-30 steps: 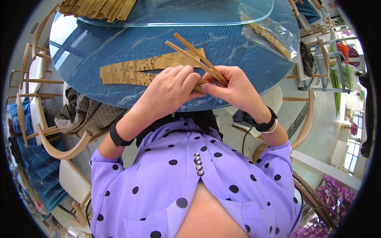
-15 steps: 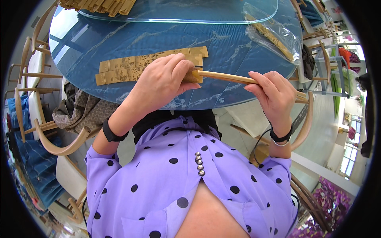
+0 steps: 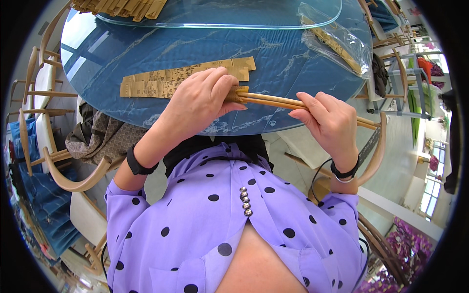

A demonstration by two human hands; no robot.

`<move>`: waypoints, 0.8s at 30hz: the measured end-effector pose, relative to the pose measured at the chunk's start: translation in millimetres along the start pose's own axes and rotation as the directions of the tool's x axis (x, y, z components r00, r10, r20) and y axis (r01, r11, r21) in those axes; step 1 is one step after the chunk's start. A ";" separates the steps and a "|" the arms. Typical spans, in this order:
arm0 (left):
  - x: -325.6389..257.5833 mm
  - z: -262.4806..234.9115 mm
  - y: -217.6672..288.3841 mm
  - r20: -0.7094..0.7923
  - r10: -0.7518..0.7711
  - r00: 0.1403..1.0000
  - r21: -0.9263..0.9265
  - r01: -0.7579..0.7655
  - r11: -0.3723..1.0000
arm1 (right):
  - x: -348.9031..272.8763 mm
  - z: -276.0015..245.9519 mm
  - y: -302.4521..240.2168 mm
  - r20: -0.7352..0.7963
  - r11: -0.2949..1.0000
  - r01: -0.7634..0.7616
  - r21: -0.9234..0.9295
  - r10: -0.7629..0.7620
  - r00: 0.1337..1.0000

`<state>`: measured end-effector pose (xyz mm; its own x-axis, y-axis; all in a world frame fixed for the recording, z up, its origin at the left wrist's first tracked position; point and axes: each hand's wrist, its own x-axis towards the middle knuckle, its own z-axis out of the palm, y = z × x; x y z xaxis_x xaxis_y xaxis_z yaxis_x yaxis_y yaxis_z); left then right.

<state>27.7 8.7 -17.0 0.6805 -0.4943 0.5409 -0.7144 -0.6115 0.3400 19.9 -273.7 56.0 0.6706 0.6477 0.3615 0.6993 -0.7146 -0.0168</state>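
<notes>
My left hand (image 3: 202, 93) is closed around a gold-brown paper chopstick sleeve (image 3: 238, 91), most of it hidden under the palm and fingers. Wooden chopsticks (image 3: 271, 100) run from the sleeve's mouth to my right hand (image 3: 328, 117), which pinches them between thumb and fingers; their other ends stick out past it to the right. How deep the tips sit in the sleeve cannot be seen. More flat paper sleeves (image 3: 146, 84) with dark print lie overlapping on the blue table, beneath and beyond my left hand.
A pile of gold-brown sleeves (image 3: 122, 7) lies at the far left of the blue marbled table (image 3: 112, 53). A raised glass disc (image 3: 220, 24) stands at the back. A clear plastic bag (image 3: 337, 44) holds more sleeves at the right. Wooden chairs (image 3: 73, 183) surround the table.
My right hand has shifted slightly left with the chopsticks, whose two shafts now show apart. The left end of the nearest sleeve no longer shows on the table. My left hand has barely moved.
</notes>
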 end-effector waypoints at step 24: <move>-25.5 7.9 51.2 0.009 -0.779 0.627 -0.864 0.397 0.310 | -2.7 43.9 -47.2 -0.137 0.941 -0.229 0.249 0.268 0.954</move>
<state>-24.9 -14.9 -19.5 0.9846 0.1614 0.0675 -0.0917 0.1475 0.9848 -4.0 -230.1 14.8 0.7932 0.3898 0.4679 0.5662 -0.7551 -0.3307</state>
